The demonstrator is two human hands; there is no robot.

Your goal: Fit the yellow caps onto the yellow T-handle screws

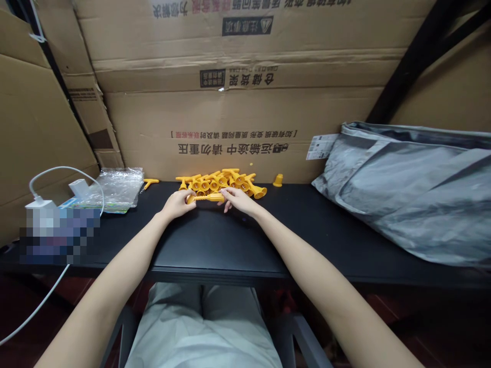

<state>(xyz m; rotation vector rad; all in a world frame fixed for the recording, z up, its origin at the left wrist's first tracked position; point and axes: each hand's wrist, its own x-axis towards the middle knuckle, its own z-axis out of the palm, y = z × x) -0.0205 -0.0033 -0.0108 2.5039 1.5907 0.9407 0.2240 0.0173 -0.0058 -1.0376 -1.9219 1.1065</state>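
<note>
Just above the black table, a yellow plastic piece with a ridged stem lies level between my two hands. My left hand is closed, pinching its left end. The wider right end is pinched in the fingers of my right hand, with some lower fingers loosely curled below. Directly behind them is a pile of yellow plastic pieces, several with flared, funnel-like mouths and some with T-shaped bars. My fingers partly cover the front of this pile.
A yellow T-shaped piece lies left of the pile, and a small yellow flared cap stands right of it. Clear plastic bags and a white charger with a cable are at left. A grey bag fills the right. Cardboard walls the back.
</note>
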